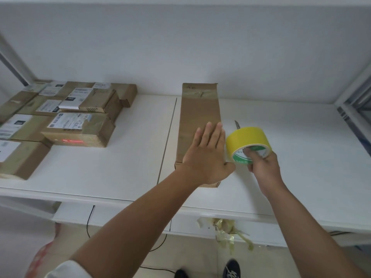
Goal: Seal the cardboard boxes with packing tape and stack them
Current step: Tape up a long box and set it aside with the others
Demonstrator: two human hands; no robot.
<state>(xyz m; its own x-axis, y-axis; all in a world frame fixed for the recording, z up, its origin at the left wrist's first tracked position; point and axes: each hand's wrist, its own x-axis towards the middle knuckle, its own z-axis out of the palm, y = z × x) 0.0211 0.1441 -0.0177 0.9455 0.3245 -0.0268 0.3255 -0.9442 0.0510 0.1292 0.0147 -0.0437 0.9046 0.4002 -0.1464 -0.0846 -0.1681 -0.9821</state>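
We judge the task midway: sealed boxes (80, 129) are already grouped at 9 o'clock on the desk (301, 157), while the long box (199, 125) at centre awaits tape. The left hand (208, 155) presses flat, fingers straight, on it; the right hand (263, 163) grips the tape roll (248, 142) beside it. The roll partly hides a thin tool, and the tape's free end cannot be seen.

Long box (198, 125): brown cardboard, matt, old glossy tape seen at far end. Tape roll (246, 140): yellow, smooth, glossy. Table (291, 157): white, smooth, slightly shiny. Stacked boxes (80, 125): cardboard, paper labels.
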